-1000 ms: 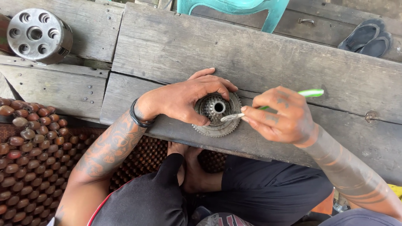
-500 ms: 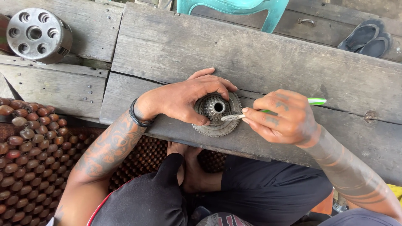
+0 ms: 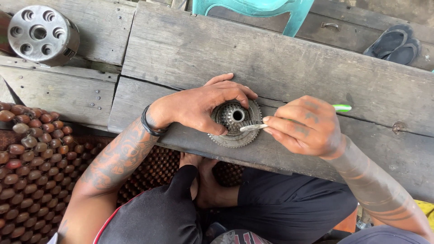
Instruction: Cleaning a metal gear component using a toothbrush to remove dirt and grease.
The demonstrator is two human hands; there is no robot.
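The left hand is clamped over a round toothed metal part, a gear-like disc with a raised splined hub and a hole through its middle, which lies flat on the weathered wooden surface close to the near edge, just above the person's lap. The right hand is closed in a pinch around a toothbrush with a white head and a green handle end; the bristled head rests against the hub beside the centre hole. The part looks like solid steel, so it is probably heavy for its size, rigid and not fragile, though its grimy surface may be greasy and slippery; the fine teeth round the rim give grip but could bite the skin, so holding across the rim and hub from above, as the left hand does, seems the safest grasp. The toothbrush is light and slightly flexible. The left fingers cover much of the part's left and upper side, and most of the brush handle is hidden inside the right fist. A drilled metal cylinder stands well apart at the far left, a mat of wooden beads lies below, and dark sandals sit at the far right.
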